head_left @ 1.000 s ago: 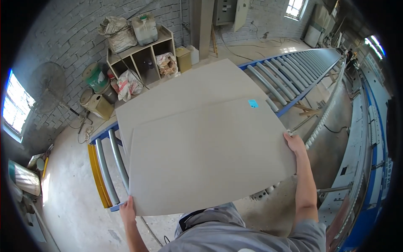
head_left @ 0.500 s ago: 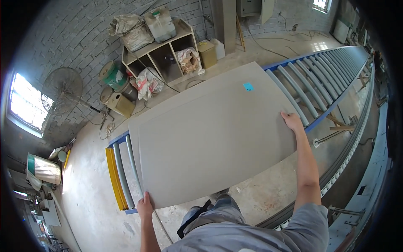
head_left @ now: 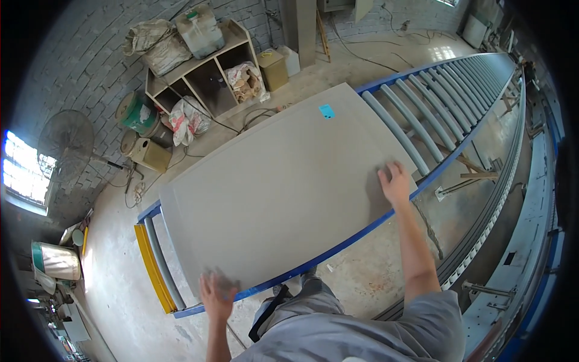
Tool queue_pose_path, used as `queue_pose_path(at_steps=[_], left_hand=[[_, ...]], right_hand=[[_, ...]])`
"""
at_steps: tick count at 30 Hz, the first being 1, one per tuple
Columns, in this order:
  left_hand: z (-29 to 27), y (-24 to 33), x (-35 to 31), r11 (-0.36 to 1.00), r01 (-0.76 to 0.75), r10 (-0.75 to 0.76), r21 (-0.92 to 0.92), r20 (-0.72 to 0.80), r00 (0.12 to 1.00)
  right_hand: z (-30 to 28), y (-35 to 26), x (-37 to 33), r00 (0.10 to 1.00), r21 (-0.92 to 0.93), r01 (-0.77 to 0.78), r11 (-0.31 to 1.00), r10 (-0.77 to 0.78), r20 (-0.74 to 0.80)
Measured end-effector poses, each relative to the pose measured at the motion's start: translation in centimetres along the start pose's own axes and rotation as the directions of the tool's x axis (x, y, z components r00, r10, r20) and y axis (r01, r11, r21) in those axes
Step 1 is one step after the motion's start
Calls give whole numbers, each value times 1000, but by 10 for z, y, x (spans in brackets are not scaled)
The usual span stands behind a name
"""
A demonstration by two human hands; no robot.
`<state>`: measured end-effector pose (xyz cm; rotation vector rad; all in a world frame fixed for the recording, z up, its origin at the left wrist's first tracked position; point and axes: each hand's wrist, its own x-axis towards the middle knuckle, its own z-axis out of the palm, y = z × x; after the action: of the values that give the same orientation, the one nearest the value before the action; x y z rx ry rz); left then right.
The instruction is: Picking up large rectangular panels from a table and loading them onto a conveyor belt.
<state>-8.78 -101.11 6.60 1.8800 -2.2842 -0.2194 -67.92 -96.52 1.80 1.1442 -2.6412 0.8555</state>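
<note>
1. Left hand (head_left: 216,300): fingers blurred, spread and released, at the near-left corner of the beige panel (head_left: 277,187).
2. Right hand (head_left: 395,186): fingers loosely curved, gripping nothing, over its right end; contact I can't tell.
3. The panel lies flat on the roller conveyor (head_left: 362,232).

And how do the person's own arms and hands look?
The left hand and right hand are bare, without gloves. No watch or bracelet shows. A grey short sleeve covers the right upper arm; the left sleeve is out of view.
</note>
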Motion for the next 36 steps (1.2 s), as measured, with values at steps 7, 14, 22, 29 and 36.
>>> queue_pose_path(at_steps=[7, 14, 22, 29, 36], left_hand=[[34, 24, -1, 955, -253, 233, 158, 133, 963], [36, 23, 15, 953, -259, 245, 155, 104, 964], [31, 15, 25, 961, -244, 232, 132, 98, 968], [58, -103, 42, 965, 212, -227, -153, -89, 970], [59, -106, 68, 824, 565, -565, -46, 25, 825]], right_hand=[[3, -18, -24, 996, -74, 61, 995, -66, -60], [10, -24, -17, 995, -122, 71, 990, -79, -61], [16, -20, -5, 997, 4, 57, 998, -58, 59], [31, 60, 65, 993, -253, -121, 960, 121, -14], [18, 45, 78, 901, -332, -338, 880, 405, 156]])
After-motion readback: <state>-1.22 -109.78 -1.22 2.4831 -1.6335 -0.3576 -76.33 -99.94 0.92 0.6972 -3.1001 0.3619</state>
